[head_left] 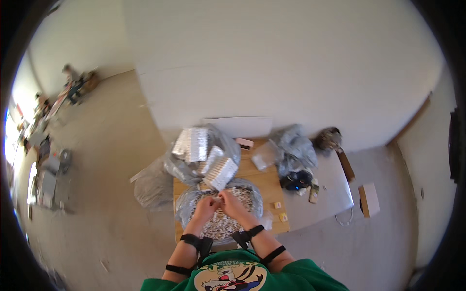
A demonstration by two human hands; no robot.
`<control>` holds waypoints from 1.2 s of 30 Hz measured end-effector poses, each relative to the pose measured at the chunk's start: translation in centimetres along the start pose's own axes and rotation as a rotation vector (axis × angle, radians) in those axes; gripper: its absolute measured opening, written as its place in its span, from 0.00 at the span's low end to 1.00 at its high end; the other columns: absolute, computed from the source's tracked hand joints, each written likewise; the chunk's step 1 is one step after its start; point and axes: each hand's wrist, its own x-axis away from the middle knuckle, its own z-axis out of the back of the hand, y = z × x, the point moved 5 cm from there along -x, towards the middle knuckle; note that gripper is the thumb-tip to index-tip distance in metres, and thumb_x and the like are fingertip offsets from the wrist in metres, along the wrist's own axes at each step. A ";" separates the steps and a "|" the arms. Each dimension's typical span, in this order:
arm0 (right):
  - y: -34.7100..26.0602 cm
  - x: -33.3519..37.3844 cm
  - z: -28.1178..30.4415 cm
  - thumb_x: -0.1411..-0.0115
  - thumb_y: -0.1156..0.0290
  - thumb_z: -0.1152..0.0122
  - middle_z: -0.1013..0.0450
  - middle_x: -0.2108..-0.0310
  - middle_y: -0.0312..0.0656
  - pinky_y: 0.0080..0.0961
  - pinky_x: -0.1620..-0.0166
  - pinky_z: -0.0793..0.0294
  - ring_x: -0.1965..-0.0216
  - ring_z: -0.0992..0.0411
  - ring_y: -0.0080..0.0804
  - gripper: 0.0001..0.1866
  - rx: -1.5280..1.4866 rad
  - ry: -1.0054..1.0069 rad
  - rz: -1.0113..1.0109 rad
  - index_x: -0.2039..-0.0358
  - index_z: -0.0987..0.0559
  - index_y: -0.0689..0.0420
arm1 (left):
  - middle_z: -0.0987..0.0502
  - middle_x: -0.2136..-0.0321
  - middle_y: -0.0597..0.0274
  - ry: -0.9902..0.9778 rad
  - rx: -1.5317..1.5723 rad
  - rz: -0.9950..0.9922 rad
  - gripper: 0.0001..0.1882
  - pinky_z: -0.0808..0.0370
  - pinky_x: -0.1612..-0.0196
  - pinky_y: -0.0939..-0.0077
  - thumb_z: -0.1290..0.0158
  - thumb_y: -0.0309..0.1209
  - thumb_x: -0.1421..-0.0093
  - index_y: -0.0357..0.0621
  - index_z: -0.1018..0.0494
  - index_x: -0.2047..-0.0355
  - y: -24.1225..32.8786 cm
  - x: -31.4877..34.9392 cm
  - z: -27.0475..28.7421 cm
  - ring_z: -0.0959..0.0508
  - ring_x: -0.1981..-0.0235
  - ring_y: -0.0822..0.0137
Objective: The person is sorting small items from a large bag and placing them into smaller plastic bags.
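Note:
My left hand (207,205) and my right hand (231,203) meet over a grey plastic bag (256,195) spread open on the table. Inside the bag lies a heap of small, thin white and brown pieces (218,227), too small for me to name. The fingers of both hands are closed and close together at the tips; whatever they pinch is hidden or too tiny to make out. Just beyond them a second grey bag (227,140) holds several white, ribbed bundles (221,173) in shiny clear wrap.
The wooden table (252,181) carries two small yellow boxes (283,218), a pink box (244,143) and a crumpled grey bag (296,145). On a white table to the right sits a black object (297,180). An open carton (370,200) stands beyond. People work far left.

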 end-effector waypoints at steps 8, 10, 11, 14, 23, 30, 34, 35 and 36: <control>1.4 0.4 0.8 0.51 0.73 0.45 0.27 0.76 0.49 0.37 0.68 0.30 0.71 0.29 0.49 0.07 -0.032 -0.042 -0.134 0.71 0.25 0.60 | 0.26 0.81 0.60 -0.009 0.233 0.082 0.10 0.32 0.75 0.75 0.44 0.32 0.52 0.38 0.28 0.75 -2.0 -0.3 0.0 0.27 0.80 0.69; 1.1 0.4 1.7 0.51 0.75 0.46 0.27 0.77 0.49 0.34 0.68 0.29 0.72 0.28 0.46 0.06 -0.039 0.025 -0.158 0.71 0.24 0.60 | 0.26 0.79 0.62 0.137 0.193 0.010 0.11 0.32 0.75 0.77 0.44 0.33 0.50 0.38 0.29 0.72 -2.5 -0.5 0.3 0.28 0.80 0.71; 1.5 0.2 1.9 0.51 0.76 0.46 0.27 0.76 0.48 0.31 0.69 0.29 0.72 0.27 0.41 0.07 -0.129 0.016 -0.235 0.70 0.24 0.61 | 0.27 0.76 0.64 0.302 0.156 -0.054 0.12 0.33 0.75 0.79 0.44 0.33 0.49 0.38 0.30 0.69 -2.7 -0.5 0.9 0.29 0.79 0.72; 3.5 0.9 0.8 0.52 0.78 0.47 0.26 0.75 0.45 0.27 0.69 0.29 0.73 0.27 0.33 0.09 -0.500 -0.011 -0.391 0.68 0.25 0.62 | 0.26 0.71 0.66 0.043 0.475 0.171 0.13 0.30 0.73 0.80 0.46 0.37 0.45 0.41 0.31 0.65 -5.1 -1.0 -0.5 0.27 0.76 0.75; 5.3 0.7 1.9 0.47 0.72 0.44 0.27 0.73 0.39 0.20 0.65 0.30 0.70 0.30 0.23 0.11 -0.261 0.056 -0.396 0.63 0.26 0.61 | 0.28 0.81 0.55 0.173 -0.025 0.012 0.13 0.32 0.75 0.70 0.40 0.36 0.53 0.38 0.28 0.78 0.3 -0.9 0.7 0.27 0.78 0.63; 1.2 -0.9 -0.2 0.45 0.71 0.44 0.27 0.73 0.35 0.16 0.69 0.35 0.73 0.34 0.16 0.09 -0.427 -0.184 -0.188 0.63 0.25 0.59 | 0.27 0.80 0.56 0.190 0.021 -0.079 0.16 0.32 0.74 0.72 0.38 0.37 0.54 0.36 0.27 0.74 1.1 -0.4 0.7 0.28 0.78 0.63; 1.9 -0.9 0.1 0.45 0.72 0.43 0.28 0.79 0.32 0.15 0.70 0.36 0.76 0.35 0.15 0.06 -0.351 -0.044 -0.240 0.70 0.23 0.60 | 0.27 0.80 0.57 0.166 0.302 -0.001 0.12 0.32 0.72 0.74 0.41 0.32 0.51 0.36 0.25 0.71 0.5 -0.2 0.5 0.27 0.77 0.66; 2.1 -0.9 0.1 0.45 0.72 0.43 0.28 0.79 0.32 0.14 0.70 0.36 0.76 0.35 0.15 0.05 -0.400 -0.032 -0.272 0.71 0.23 0.61 | 0.26 0.79 0.58 0.158 0.300 0.028 0.11 0.32 0.71 0.76 0.42 0.31 0.51 0.37 0.24 0.70 0.5 -0.1 0.5 0.27 0.76 0.68; 2.1 -0.9 0.0 0.45 0.73 0.43 0.28 0.78 0.32 0.14 0.71 0.36 0.75 0.35 0.15 0.05 -0.450 -0.020 -0.300 0.71 0.23 0.61 | 0.26 0.79 0.58 0.162 0.303 0.034 0.11 0.32 0.71 0.76 0.42 0.31 0.51 0.37 0.24 0.70 0.4 -0.1 0.5 0.27 0.76 0.68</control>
